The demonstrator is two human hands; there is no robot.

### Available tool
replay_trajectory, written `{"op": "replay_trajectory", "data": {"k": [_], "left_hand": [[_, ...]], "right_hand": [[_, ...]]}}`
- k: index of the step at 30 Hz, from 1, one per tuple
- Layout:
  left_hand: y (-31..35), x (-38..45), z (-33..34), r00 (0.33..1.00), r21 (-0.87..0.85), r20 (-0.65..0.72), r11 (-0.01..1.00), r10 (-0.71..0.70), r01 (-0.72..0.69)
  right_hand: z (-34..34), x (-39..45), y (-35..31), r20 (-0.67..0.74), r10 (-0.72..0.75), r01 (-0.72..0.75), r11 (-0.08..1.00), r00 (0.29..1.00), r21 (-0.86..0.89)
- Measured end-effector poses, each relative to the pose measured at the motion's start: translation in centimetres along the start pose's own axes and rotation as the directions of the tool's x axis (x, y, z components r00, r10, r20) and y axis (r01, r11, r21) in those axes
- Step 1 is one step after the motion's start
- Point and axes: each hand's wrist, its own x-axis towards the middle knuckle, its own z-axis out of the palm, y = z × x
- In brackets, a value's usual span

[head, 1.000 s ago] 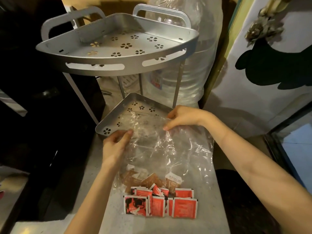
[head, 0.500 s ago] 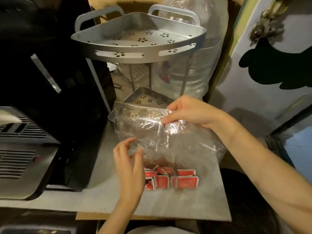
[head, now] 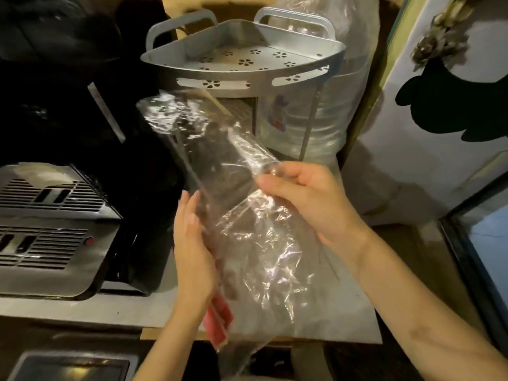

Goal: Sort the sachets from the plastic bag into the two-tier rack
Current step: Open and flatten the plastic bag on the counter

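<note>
Clear plastic bag (head: 247, 215) is up off the surface (head: 343, 312), in front of the two-tier rack (head: 242, 67). Right hand (head: 310, 199) pinches its upper edge; left hand (head: 192, 243) lies flat against its side, fingers straight. Red sachets (head: 218, 320) bunch at the low end. Step looks like opening or emptying. Next: find the mouth, get sachets out; rack's top tier shows nothing on it.

Left hand (head: 192, 251), right hand (head: 310, 199) bare; forearms bare, no sleeves visible.
</note>
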Motion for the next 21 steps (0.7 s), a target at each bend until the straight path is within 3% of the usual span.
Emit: {"op": "replay_trajectory", "data": {"k": [1,3,7,9,13,18,21], "left_hand": [[-0.7,0.1,0.5,0.998,0.175,0.038,0.983,0.056,-0.061],[-2.6,-0.1,1.6,0.973,0.490,0.199,0.848,0.116,-0.201],[-7.8,-1.7,4.4,0.869,0.712,0.482,0.626,-0.108,-0.317],[-9.3,-2.3,5.5,0.824,0.757,0.547,0.508,-0.150,-0.410],[-10.3,-3.1,6.9,0.795,0.775,0.590,0.375,-0.141,-0.509],[-11.1,-3.1,7.1,0.767,0.769,0.626,0.272,-0.142,-0.578],[-11.5,-2.2,6.8,0.753,0.753,0.647,0.261,-0.125,-0.604]], "right_hand": [[-0.9,-0.6,1.5,-0.089,0.055,-0.052,0.998,0.994,0.034],[-2.6,-1.7,5.5,-0.231,0.210,-0.197,0.977,0.950,0.080],[-5.9,-4.6,12.7,-0.378,0.372,-0.379,0.924,0.848,0.059],[-7.2,-5.8,15.1,-0.428,0.414,-0.427,0.901,0.803,0.069],[-8.2,-7.0,17.4,-0.476,0.459,-0.495,0.867,0.750,0.056],[-7.7,-7.1,18.8,-0.555,0.449,-0.529,0.848,0.700,0.018],[-7.3,-6.7,19.4,-0.577,0.443,-0.545,0.839,0.687,-0.004]]}}
